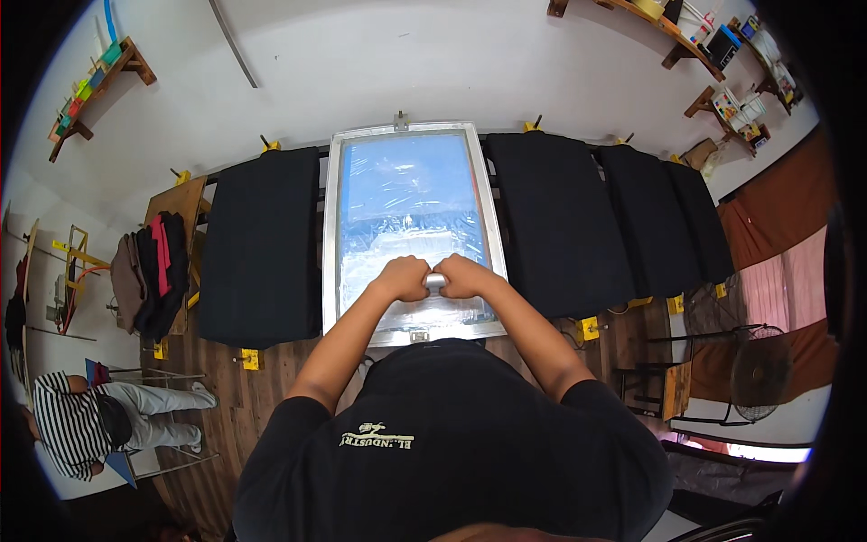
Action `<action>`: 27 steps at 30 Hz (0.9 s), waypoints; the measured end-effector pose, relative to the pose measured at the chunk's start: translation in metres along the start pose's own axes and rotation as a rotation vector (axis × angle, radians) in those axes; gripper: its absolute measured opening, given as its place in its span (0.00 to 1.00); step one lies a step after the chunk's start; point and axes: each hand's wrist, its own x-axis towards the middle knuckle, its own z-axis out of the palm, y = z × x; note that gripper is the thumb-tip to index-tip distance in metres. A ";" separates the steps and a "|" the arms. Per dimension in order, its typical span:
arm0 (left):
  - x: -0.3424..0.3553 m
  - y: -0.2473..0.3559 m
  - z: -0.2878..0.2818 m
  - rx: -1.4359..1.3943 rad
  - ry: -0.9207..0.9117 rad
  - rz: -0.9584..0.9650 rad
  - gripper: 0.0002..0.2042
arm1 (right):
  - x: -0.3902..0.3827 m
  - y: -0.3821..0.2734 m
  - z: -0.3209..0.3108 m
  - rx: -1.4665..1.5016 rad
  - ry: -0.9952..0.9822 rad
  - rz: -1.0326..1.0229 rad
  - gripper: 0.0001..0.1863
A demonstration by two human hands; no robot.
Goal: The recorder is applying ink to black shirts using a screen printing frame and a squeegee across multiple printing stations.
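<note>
- I watch both hands from my remote seat: the left hand (403, 278) and the right hand (462, 275) are each curled firmly round one silver handle (436, 281), knuckles facing each other (the undersides of the fingers are hidden from me).
- That handle sits over the near part of the blue screen (411, 176), right of its midline; I cannot tell whether its lower edge touches the surface.
- The relation I keep my eye on: the handle appears to run left to right between the fists, across the long axis of the metal frame (331, 226), which stretches away from the person's chest toward the wall.
- Neither hand is nearer the handle; both have it, with only a short silver piece showing between them.
- Most of the screen lies beyond the hands, a narrower strip on the chest side.
- The frame stands between a black-covered board (257, 248) on the left and another black board (560, 221) on the right.
- Off to the left, well apart, I see another person in a striped shirt (68, 425).
</note>
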 end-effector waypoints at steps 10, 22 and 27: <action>-0.008 0.002 0.055 0.078 0.422 0.090 0.05 | -0.014 0.000 0.047 -0.145 0.365 -0.033 0.15; -0.024 0.014 0.032 0.028 0.236 0.061 0.06 | -0.028 -0.020 0.013 -0.116 0.090 0.043 0.10; 0.025 -0.011 0.014 0.071 0.347 0.004 0.06 | 0.017 0.016 -0.003 -0.178 0.284 -0.001 0.09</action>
